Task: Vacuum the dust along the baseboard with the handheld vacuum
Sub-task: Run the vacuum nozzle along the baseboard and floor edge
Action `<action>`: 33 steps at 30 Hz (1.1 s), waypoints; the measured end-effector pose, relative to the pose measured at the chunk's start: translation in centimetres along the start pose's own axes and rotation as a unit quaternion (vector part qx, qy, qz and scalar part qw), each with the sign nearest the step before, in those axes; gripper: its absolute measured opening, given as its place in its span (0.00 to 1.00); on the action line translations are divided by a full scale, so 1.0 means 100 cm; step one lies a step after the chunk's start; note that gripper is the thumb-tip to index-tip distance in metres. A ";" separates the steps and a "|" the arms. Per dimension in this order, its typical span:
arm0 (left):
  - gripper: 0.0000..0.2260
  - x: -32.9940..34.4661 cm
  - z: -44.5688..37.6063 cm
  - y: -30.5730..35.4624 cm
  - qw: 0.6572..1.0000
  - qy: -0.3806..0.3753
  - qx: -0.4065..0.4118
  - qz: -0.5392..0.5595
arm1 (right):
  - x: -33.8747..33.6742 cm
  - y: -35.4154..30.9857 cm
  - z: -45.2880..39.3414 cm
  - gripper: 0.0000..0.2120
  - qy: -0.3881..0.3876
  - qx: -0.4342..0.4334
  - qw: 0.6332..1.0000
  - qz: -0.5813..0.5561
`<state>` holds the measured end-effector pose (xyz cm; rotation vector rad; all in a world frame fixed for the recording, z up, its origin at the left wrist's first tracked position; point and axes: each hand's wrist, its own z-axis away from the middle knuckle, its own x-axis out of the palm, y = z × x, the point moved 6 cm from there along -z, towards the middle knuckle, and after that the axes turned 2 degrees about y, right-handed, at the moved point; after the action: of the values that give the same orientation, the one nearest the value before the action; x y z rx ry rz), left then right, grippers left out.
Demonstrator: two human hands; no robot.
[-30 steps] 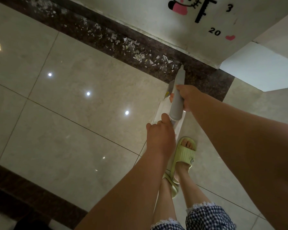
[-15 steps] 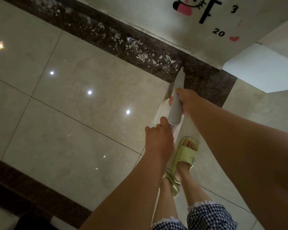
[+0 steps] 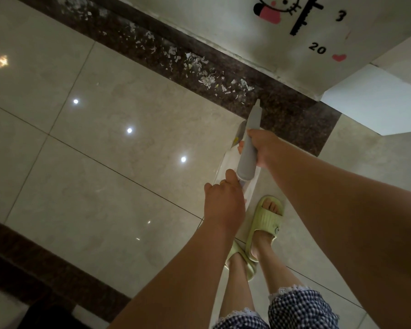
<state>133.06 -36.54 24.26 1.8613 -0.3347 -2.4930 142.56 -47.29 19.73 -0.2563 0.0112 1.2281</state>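
You stand on pale floor tiles facing the wall, where a dark strip runs along the baseboard. To the right of the nozzle the strip looks free of debris, so that short stretch seems done. To its left, white scraps litter the strip well off toward the far corner, so by my judgement most of the run is left. Your right hand is wrapped round the middle of the grey vacuum, which slants down with its nozzle tip just beside the nearest scraps. Your left hand is curled at the vacuum's rear end, fingers pinching a clear plastic bag beneath it.
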 end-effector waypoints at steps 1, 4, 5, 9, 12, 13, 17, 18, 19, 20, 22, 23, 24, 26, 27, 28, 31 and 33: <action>0.32 0.002 0.000 0.001 1.000 0.005 -0.005 0.001 | -0.002 -0.001 -0.003 0.24 0.004 -0.004 1.000 0.011; 0.34 0.004 -0.004 0.003 1.000 0.010 -0.004 -0.010 | -0.002 -0.005 -0.003 0.24 -0.017 0.001 1.000 0.011; 0.34 0.004 -0.006 0.004 1.000 0.013 -0.006 -0.017 | -0.003 -0.006 -0.004 0.24 -0.026 0.000 1.000 0.005; 0.34 0.003 -0.012 0.007 1.000 0.016 0.003 -0.027 | -0.004 -0.008 -0.007 0.21 -0.039 -0.047 0.998 0.019; 0.33 0.004 -0.016 0.008 1.000 0.010 0.003 -0.021 | -0.005 -0.012 -0.007 0.21 -0.036 -0.070 0.996 0.034; 0.33 0.003 -0.018 0.008 1.000 0.016 -0.001 -0.019 | -0.005 -0.015 -0.007 0.20 -0.035 -0.076 0.996 0.039; 0.32 0.004 -0.022 0.010 1.000 0.005 0.000 -0.010 | -0.006 -0.020 -0.007 0.20 -0.036 -0.082 0.995 0.050; 0.32 0.003 -0.023 0.011 1.000 0.004 0.000 -0.007 | -0.007 -0.021 -0.007 0.21 -0.035 -0.081 0.995 0.051; 0.32 0.002 -0.025 0.011 1.000 0.008 -0.002 -0.006 | -0.006 -0.022 -0.007 0.20 -0.036 -0.079 0.995 0.048; 0.32 0.000 -0.027 0.011 1.000 0.009 -0.006 -0.007 | -0.006 -0.023 -0.008 0.20 -0.039 -0.074 0.996 0.039; 0.33 -0.001 -0.029 0.012 1.000 0.004 -0.011 -0.004 | -0.005 -0.025 -0.006 0.18 -0.048 -0.059 0.997 0.004; 0.33 -0.002 -0.031 0.013 1.000 -0.003 -0.009 -0.003 | -0.005 -0.025 -0.005 0.16 -0.054 -0.042 0.997 -0.019; 0.32 -0.001 -0.031 0.014 1.000 -0.015 -0.008 -0.003 | -0.005 -0.025 -0.003 0.12 -0.058 -0.022 0.997 -0.039; 0.30 0.001 -0.033 0.016 0.999 -0.042 -0.002 -0.004 | -0.004 -0.026 -0.001 0.10 -0.060 0.000 0.995 -0.079; 0.28 0.001 -0.035 0.018 0.999 -0.052 0.003 -0.005 | -0.004 -0.028 0.000 0.11 -0.063 0.002 0.995 -0.083; 0.26 0.000 -0.036 0.019 0.998 -0.062 0.010 -0.006 | -0.003 -0.029 0.002 0.13 -0.070 0.004 0.994 -0.085; 0.21 -0.002 -0.039 0.020 0.996 -0.089 0.021 0.001 | -0.003 -0.030 0.006 0.21 -0.084 0.021 0.990 -0.107; 0.20 -0.003 -0.039 0.019 0.996 -0.088 0.022 0.006 | -0.004 -0.030 0.008 0.19 -0.078 0.007 0.994 -0.075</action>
<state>136.60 -39.03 23.83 1.6504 -0.4064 -2.6689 145.09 -48.43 21.12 -0.1461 -0.1320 1.0951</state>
